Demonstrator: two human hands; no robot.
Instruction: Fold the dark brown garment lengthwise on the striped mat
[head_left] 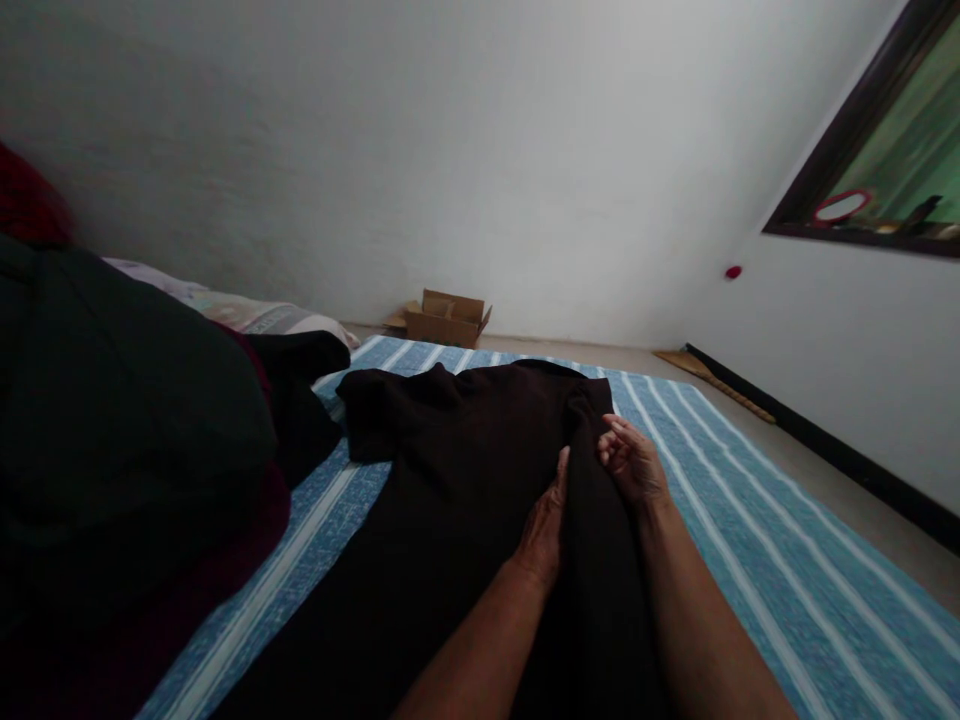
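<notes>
A dark short-sleeved garment [465, 480] lies spread on the bed, its collar end away from me and one sleeve out to the left. Its right side is folded inward in a lengthwise strip. My left hand [546, 525] rests on edge along the inner side of that strip, fingers stretched straight. Beside the strip's outer edge, near the folded sleeve, is my right hand [634, 460]. Its index finger points out while the other fingers curl loosely, and I see nothing held in it. The garment's lower end runs out of view below.
A blue and white striped sheet [750, 500] covers the bed. Dark clothes [135, 400] are heaped at the left, with a pale printed bundle [262, 315] behind. An open cardboard box [444, 318] stands by the far wall. A window [892, 150] with a red-rimmed mirror [841, 207] is at right.
</notes>
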